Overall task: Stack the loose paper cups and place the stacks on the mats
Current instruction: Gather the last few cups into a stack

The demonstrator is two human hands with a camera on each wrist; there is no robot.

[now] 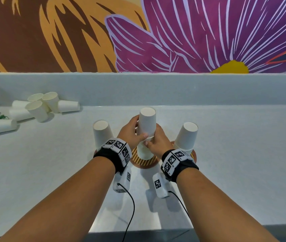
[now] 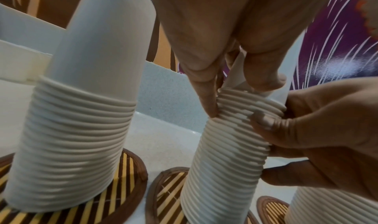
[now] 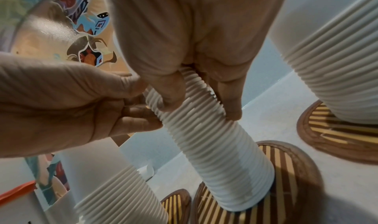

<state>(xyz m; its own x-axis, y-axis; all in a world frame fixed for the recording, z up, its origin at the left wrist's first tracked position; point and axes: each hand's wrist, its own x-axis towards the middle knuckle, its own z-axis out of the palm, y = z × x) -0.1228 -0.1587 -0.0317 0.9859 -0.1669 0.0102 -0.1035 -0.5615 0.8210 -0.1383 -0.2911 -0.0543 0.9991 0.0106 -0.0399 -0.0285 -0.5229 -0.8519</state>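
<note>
cups are the job here. the counter (image 1: 226,137) is pale and wide. three tall stacks stand upside down in a row on it, each on a round striped mat. the middle stack (image 1: 146,126) stands on the middle mat (image 1: 145,162). the left stack (image 1: 102,133) and the right stack (image 1: 186,135) stand on each side, a little apart from it. loose cups (image 1: 39,107) lie in a heap far off at the back left, some on their sides. the left hand (image 1: 131,131) has its fingers (image 2: 206,98) wrapped round the middle stack near the top. the right hand (image 1: 158,142) holds the same stack just below, fingers (image 3: 171,91) curled on the rims.
</note>
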